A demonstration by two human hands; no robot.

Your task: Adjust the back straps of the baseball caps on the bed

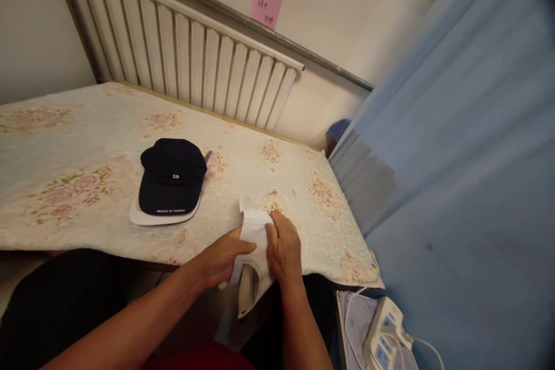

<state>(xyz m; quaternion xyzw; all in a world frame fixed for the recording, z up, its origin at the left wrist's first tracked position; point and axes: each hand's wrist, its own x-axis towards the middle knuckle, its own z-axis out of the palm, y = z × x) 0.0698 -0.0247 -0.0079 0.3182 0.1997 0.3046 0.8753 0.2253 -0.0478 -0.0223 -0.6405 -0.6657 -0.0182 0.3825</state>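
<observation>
Bed | floral quilted cover point(108, 127) | dark cap point(173, 170), white lettering, lying over a white brim point(141, 218)

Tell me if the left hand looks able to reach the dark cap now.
Probably yes: nothing stands between the left hand and the dark cap, though that hand is holding the white item.

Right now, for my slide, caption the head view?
Two hands hold a white cap near a dark cap on floral bedding.

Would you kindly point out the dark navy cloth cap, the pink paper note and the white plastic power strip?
Dark navy cloth cap point(173, 165): head view, crown.
Pink paper note point(269, 4): head view, middle.
White plastic power strip point(383, 352): head view, socket face.
</observation>
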